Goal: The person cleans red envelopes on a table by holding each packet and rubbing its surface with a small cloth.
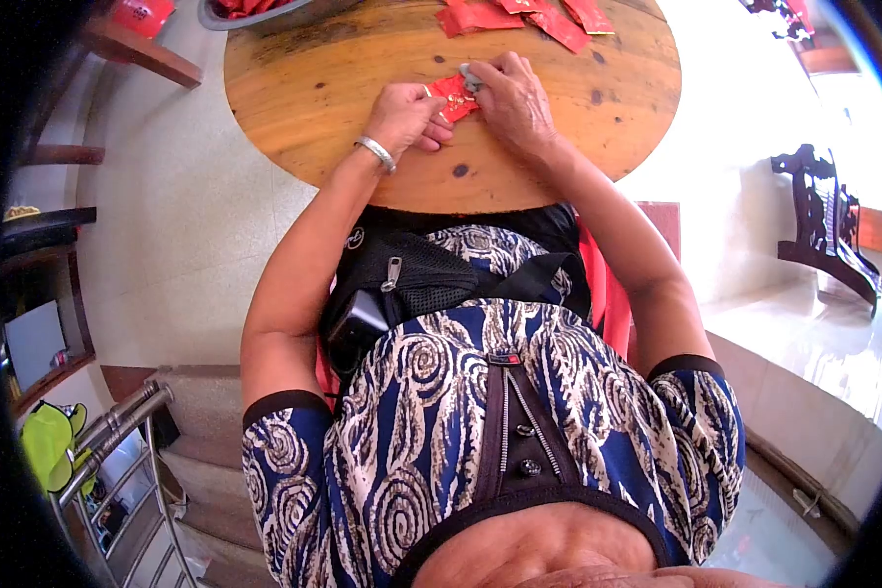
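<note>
A small red packet [455, 101] with gold print lies between my two hands, just above the wooden tabletop or resting on it; I cannot tell which. My left hand [409, 116], with a silver bangle [375, 154] at the wrist, pinches the packet's left end. At its right end, my right hand [516, 103] is closed around a small grey-blue thing [471, 78], whose kind I cannot make out. That thing touches or overlaps the packet's upper right edge. The fingers partly cover both.
Several flat red packets [559, 24] lie at the far side of the round wooden table [314, 98]. A grey basin [265, 18] holding red packets stands at the far left edge. A black bag [412, 279] rests on my lap. A metal railing [127, 431] stands lower left.
</note>
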Tool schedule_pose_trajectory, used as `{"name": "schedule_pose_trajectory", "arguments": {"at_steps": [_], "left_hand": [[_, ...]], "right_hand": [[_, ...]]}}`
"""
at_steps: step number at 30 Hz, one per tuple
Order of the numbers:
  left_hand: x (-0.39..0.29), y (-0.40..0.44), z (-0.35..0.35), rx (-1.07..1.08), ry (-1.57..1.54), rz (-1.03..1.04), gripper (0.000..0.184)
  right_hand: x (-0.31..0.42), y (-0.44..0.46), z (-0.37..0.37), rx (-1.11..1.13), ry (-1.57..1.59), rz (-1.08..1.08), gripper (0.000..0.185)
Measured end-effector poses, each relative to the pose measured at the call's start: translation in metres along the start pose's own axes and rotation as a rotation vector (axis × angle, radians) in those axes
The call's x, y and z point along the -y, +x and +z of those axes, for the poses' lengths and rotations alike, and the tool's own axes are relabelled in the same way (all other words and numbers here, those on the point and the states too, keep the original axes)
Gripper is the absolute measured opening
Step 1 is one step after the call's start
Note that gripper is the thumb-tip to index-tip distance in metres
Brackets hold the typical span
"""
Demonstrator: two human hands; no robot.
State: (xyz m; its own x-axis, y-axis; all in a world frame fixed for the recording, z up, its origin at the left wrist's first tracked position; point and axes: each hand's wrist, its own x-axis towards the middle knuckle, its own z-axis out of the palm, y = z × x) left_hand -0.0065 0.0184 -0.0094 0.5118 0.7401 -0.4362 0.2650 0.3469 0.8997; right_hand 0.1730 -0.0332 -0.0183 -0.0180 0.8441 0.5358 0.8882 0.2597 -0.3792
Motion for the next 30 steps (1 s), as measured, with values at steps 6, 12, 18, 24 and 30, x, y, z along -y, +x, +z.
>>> {"name": "schedule_pose_trajectory", "arguments": {"at_steps": [6,12,18,24,30], "left_hand": [[0.001,0.001,0.000,-0.008,0.012,0.012,0.023],[0.001,-0.001,-0.002,-0.022,-0.005,0.017,0.024],[0.002,0.000,-0.001,-0.005,-0.005,0.018,0.023],[-0.001,-0.002,0.000,-0.018,0.006,0.034,0.020],[0.002,0.001,0.002,-0.031,0.008,0.025,0.018]], "right_hand": [[-0.020,-0.004,-0.012,-0.010,-0.082,0.062,0.019],[-0.025,0.005,-0.037,0.010,-0.104,0.166,0.020],[-0.003,0.011,-0.028,-0.113,0.109,-0.077,0.033],[0.018,0.008,-0.003,0.086,0.053,-0.210,0.028],[-0.001,0.010,-0.002,0.097,-0.011,-0.051,0.028]]}}
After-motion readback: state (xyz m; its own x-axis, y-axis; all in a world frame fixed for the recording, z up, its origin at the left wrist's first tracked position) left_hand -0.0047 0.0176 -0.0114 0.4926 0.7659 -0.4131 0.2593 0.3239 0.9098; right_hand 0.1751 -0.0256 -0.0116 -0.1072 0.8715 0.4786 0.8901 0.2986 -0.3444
